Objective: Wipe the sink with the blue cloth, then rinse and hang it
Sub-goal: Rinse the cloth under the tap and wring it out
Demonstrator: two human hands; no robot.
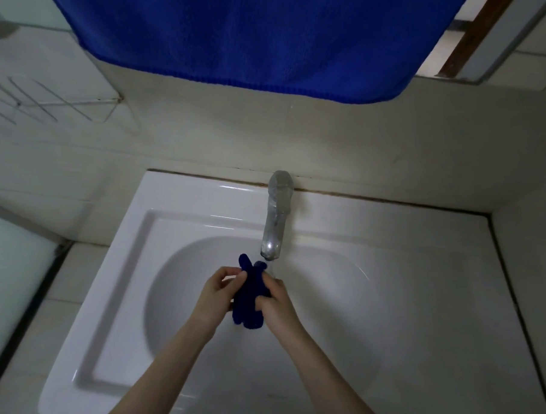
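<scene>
Blue cloth (249,295) is held bunched into a dark wad between both hands, over the bowl of the white sink (203,197); it is located just below and slightly left of the spout of the chrome faucet (276,216). Left hand (216,293) is curled against the cloth's left side, with the fingertips pinching the upper part; right hand (277,304) is wrapped round the right side, with the fingers folded over the fabric; both grips are closed tight on the cloth. Two lobes of cloth are seen sticking up above the hands; the lower end is left hanging out beneath them; contact with the bowl surface cannot be told. A thin water stream (272,268) is seen under the spout, just right of the cloth's top; whether the cloth is hit by it cannot be told. Both forearms are bare and are brought in from the bottom edge; the hands are slightly blurred.

Faucet is mounted mid-way along the sink's back rim, against a dark seal line at the tiled wall (362,142). A large blue towel (241,36) is hung across the top of the view, well above the faucet. A wire rack (51,103) is fixed to the wall at left; a brown door frame (470,37) is seen upper right; a frosted panel (10,258) is seen at the left edge.
</scene>
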